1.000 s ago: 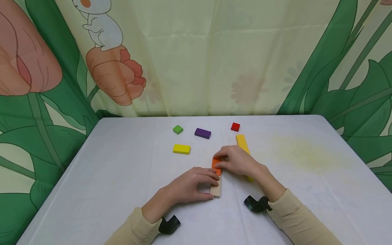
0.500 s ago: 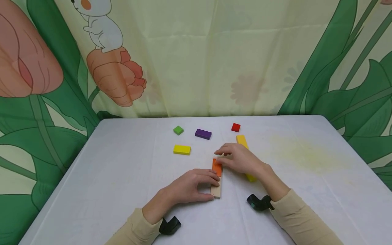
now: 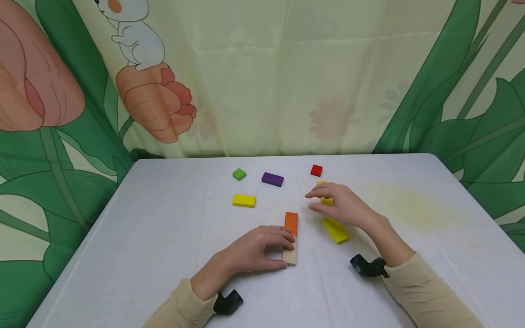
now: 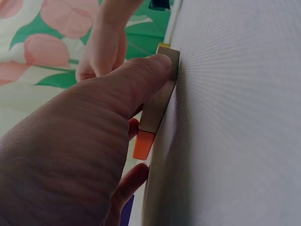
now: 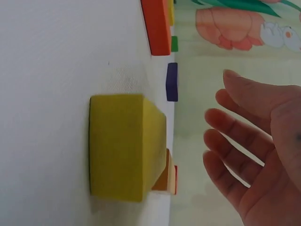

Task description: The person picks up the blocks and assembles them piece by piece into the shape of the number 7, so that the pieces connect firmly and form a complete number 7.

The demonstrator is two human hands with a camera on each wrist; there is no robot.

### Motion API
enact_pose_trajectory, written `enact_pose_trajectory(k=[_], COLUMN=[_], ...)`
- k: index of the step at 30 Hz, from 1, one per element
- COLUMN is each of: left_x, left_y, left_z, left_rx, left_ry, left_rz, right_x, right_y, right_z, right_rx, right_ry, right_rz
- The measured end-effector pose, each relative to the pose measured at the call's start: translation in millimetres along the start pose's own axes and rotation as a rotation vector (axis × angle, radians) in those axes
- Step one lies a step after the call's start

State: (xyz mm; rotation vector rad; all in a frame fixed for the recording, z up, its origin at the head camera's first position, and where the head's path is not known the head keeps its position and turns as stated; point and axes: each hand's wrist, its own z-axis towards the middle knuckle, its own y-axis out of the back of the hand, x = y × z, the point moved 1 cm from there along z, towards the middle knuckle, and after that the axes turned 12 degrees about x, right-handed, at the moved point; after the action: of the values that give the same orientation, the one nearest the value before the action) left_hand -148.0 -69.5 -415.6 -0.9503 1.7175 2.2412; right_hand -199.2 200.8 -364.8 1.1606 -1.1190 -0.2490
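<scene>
My left hand (image 3: 262, 248) grips a plain wooden block (image 3: 289, 258) lying on the table, the thumb at its near end and the fingers over its far part. An orange block (image 3: 291, 222) lies end to end with the wooden one, pointing away from me; in the left wrist view the orange block (image 4: 144, 145) sits at the wooden block's far end. Holding nothing, my right hand (image 3: 346, 205) hovers with parted, relaxed fingers. Under it are a yellow block (image 3: 335, 231) and a deeper yellow block (image 3: 326, 201), which the hand partly hides. The right wrist view shows the yellow block (image 5: 117, 148) below the fingers.
Farther back on the white-covered table (image 3: 164, 218) lie a green block (image 3: 239, 174), a purple block (image 3: 272, 179), a red block (image 3: 316, 170) and another yellow block (image 3: 244, 201). A printed curtain (image 3: 262, 91) hangs behind the table's far edge.
The right hand has let go of the orange block and moved right, over the yellow blocks. The left hand has stayed on the wooden block.
</scene>
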Motion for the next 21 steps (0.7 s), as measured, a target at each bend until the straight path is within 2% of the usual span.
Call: enact_pose_trajectory(k=[12,21], left_x=[1.0,1.5], left_y=[-0.9,-1.9], left_z=[0.5,1.7], left_rx=[0.002,0.021], left_ry=[-0.008,0.033], left_rz=[-0.001,-0.016], right_x=[-18,-25], right_y=[9,6], right_z=[-31,-45], right_rx=[0.075,0.133], right_ry=[0.047,0.031], right_rz=[-0.044,-0.059])
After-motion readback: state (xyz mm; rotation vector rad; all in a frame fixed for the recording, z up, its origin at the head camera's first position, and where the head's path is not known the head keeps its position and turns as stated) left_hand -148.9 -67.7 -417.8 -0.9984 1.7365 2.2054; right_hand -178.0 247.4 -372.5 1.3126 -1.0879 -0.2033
